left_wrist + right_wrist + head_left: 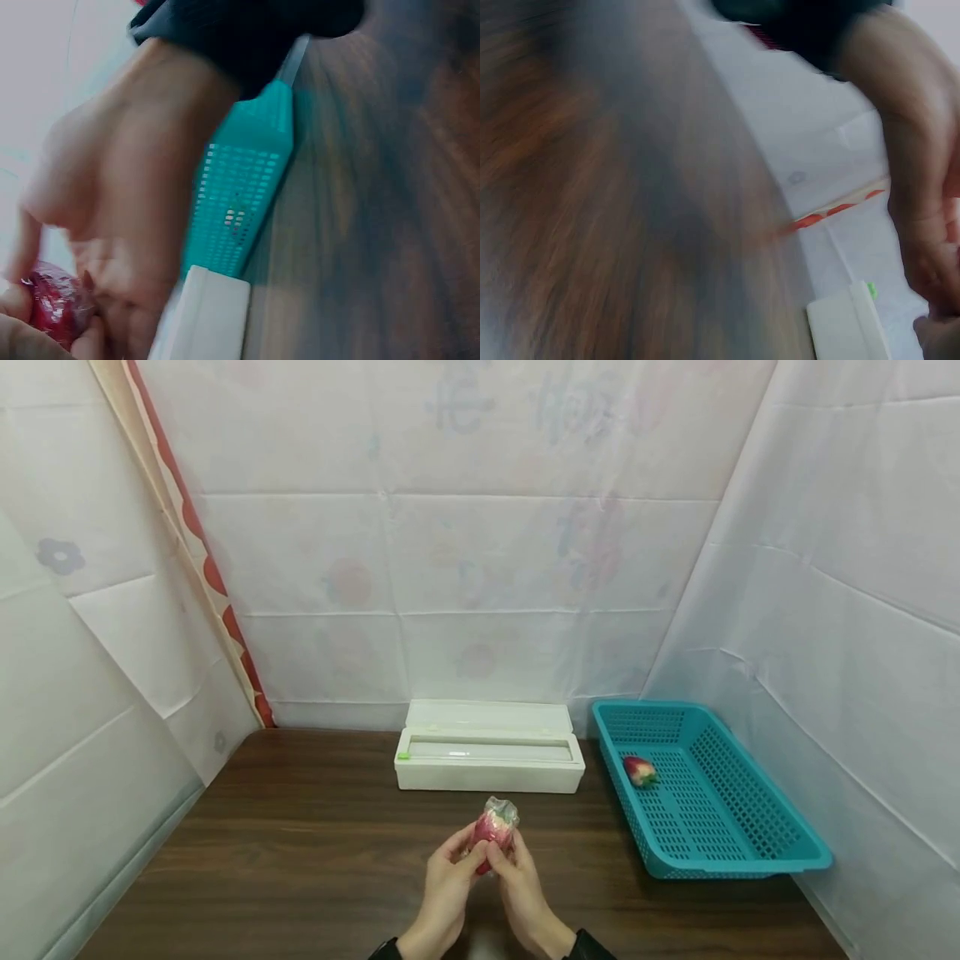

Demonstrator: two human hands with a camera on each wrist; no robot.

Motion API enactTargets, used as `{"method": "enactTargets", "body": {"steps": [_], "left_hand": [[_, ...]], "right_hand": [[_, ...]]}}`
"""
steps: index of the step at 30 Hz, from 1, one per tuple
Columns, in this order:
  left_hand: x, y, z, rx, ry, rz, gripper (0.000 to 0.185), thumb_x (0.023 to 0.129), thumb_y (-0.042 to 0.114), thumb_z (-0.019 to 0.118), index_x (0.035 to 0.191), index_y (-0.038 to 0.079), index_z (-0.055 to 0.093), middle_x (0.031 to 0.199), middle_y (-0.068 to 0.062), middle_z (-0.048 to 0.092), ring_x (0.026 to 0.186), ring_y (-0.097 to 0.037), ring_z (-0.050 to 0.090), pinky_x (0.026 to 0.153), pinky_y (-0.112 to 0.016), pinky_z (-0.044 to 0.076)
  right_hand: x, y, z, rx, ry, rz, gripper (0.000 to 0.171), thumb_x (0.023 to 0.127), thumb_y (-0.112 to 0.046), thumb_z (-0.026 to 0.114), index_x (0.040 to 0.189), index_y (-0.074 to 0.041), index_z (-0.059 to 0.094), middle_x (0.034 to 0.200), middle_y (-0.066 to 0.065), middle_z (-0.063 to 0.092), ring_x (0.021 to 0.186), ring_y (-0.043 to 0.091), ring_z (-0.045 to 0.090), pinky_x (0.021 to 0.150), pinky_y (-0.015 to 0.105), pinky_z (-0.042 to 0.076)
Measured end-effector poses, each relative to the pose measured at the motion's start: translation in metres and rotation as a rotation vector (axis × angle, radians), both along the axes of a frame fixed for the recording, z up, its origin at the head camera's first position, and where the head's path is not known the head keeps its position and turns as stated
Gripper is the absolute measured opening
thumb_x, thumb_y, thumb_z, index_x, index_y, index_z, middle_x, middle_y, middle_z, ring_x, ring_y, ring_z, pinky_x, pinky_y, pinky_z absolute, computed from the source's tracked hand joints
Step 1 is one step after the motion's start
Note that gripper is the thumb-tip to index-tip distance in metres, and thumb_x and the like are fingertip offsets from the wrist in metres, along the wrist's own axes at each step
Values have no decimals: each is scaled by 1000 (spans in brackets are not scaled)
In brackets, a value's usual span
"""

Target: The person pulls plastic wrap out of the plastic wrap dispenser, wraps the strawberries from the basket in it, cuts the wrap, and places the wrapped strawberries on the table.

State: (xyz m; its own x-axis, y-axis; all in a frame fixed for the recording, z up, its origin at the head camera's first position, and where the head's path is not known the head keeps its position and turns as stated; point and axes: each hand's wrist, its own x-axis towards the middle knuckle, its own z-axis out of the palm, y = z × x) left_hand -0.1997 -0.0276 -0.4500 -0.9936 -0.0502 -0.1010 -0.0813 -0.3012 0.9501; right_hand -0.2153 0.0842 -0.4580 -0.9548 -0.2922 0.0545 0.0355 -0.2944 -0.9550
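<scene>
A red strawberry (492,827), pale toward its top and wrapped in clear cling film, is held above the table between both hands. My left hand (447,881) grips its left side with thumb and fingers, and my right hand (523,893) grips the right side. The two thumbs meet on its near face. Crumpled film gathers at the far end. In the left wrist view the shiny wrapped strawberry (58,304) shows among the fingers of the left hand (120,187). The right wrist view shows my right hand (930,195), but its grip is mostly cut off at the edge.
Behind the hands stands a white cling film dispenser (489,776), lid raised, with a green slider (403,756). At the right a teal plastic basket (750,866) holds another strawberry (640,771). White sheets (480,568) wall in the dark wooden table (300,843).
</scene>
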Motion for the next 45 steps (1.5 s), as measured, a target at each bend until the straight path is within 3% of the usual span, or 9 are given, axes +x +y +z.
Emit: {"method": "enactTargets", "body": {"steps": [3,6,9,11,14,19,25,37,45], "left_hand": [[-2,-3,0,-34,3,-40,61,86,26,63,131,-9,40,129,-24,45,105,-15,54,88,-28,49],[-5,-12,-1,-69,1,-111,64,89,32,58,132,-10,36,130,-24,44,111,-23,52,97,-38,42],[-10,-23,-4,-10,20,-221,66,94,33,47,138,-10,23,141,-28,31,128,-36,36,108,-48,26],[-14,-28,-7,66,44,-307,66,96,30,41,141,-11,13,147,-28,18,136,-38,20,112,-47,16],[-19,-33,-12,119,63,-378,65,97,26,40,141,-11,11,148,-28,15,136,-33,21,111,-40,21],[-18,-36,-18,28,64,-322,63,94,26,50,140,-9,23,142,-25,32,127,-23,40,100,-31,39],[-13,-36,-17,-28,44,-264,61,92,27,53,138,-7,31,137,-22,41,124,-22,44,102,-41,37],[-12,-39,-26,-11,19,-283,66,91,28,55,139,-8,27,132,-19,45,117,-16,49,96,-30,44],[-5,-37,-36,11,18,-280,65,94,27,50,138,-12,23,139,-27,35,123,-20,43,97,-30,43]], "right_hand": [[-3,5,-2,41,-14,30,64,95,-25,47,141,6,15,135,17,43,114,7,49,98,24,38],[-9,15,-1,25,-33,109,65,95,-24,47,141,10,15,137,21,38,117,9,47,96,19,40],[-14,22,1,45,-61,188,65,95,-25,48,140,11,17,137,23,35,118,14,46,96,21,40],[-16,25,1,60,-76,202,65,94,-25,50,138,13,20,134,22,38,116,15,47,94,23,42],[-17,25,-1,80,-84,151,66,92,-23,55,136,13,22,130,19,43,111,13,49,92,23,43],[-15,22,-5,142,-92,17,70,87,-25,62,134,14,29,130,23,46,112,16,50,92,25,44],[-11,18,-7,226,-119,-58,71,83,-30,67,132,12,38,130,26,48,117,25,51,93,32,46],[-7,18,-7,294,-120,-35,69,82,-26,67,130,14,39,128,28,49,118,31,51,92,34,46],[-3,18,-13,299,-110,-26,64,83,-24,67,128,14,41,124,27,53,114,27,54,90,33,48]]}}
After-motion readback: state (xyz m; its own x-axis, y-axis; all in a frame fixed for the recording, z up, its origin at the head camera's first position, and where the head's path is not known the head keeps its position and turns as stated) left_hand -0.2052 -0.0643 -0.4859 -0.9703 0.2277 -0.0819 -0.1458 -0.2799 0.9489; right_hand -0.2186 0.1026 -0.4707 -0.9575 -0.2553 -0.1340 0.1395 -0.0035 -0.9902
